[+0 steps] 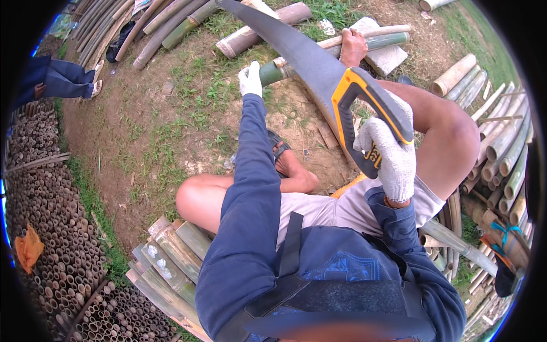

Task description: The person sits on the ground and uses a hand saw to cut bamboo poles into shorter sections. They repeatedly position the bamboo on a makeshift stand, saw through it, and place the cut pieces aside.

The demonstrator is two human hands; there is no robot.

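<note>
My left hand (250, 80), in a white glove, is closed at the near end of a green bamboo pole (271, 73). My right hand (394, 157), also in a white glove, grips the yellow and black handle of a hand saw (296, 52). Its long curved grey blade points up and to the left, raised in front of the pole and hiding part of it. A thinner tan pole (393, 29) lies alongside the green one. My bare right foot (353, 48) presses on the poles, near a pale stone block (388, 59) under them.
I sit on a bamboo slat seat (176, 256). Stacked bamboo (51, 216) fills the left side. More poles lie at the right (504, 142) and top left (171, 23). A short thick bamboo piece (265, 29) lies beyond my left hand. Another person's legs (65, 78) show far left.
</note>
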